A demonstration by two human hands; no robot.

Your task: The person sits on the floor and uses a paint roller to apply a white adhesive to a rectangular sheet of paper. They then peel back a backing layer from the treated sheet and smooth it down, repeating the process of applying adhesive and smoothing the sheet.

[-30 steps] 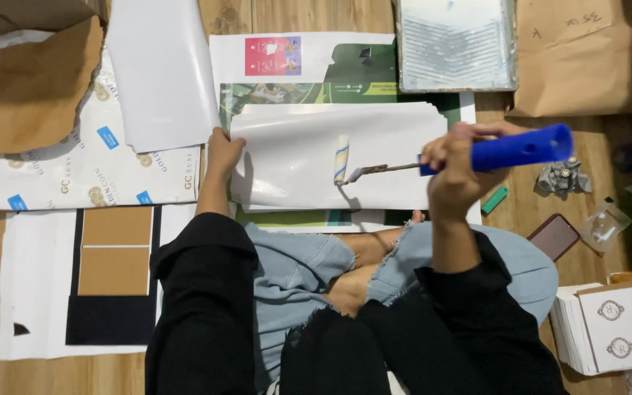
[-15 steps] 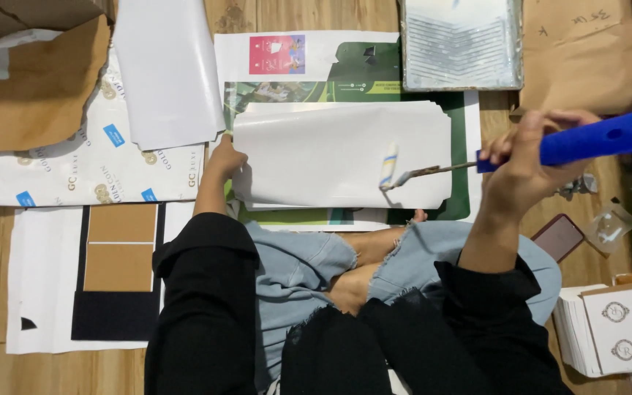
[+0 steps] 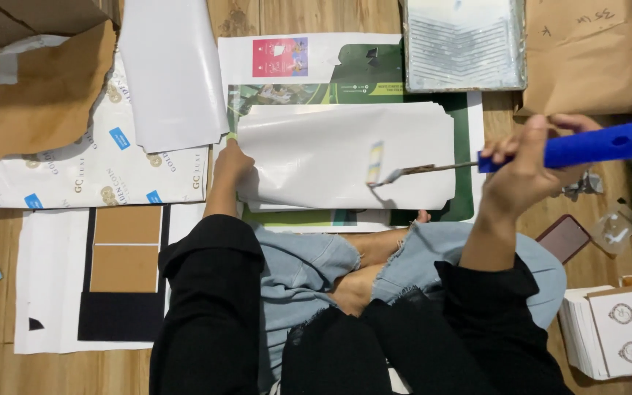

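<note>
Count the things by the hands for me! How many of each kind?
Paint roller with blue grip: 1
White sheet stack under the left hand: 1
Paint tray: 1
Dark phone: 1
Stack of white cards: 1
Right hand holds the roller.
Total: 5

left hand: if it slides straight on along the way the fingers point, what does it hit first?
The left hand rests on the left edge of the white glossy sheet, fingers pointing up the picture. Straight on, it would likely first meet the green printed poster lying under that sheet; heights are hard to judge.
</note>
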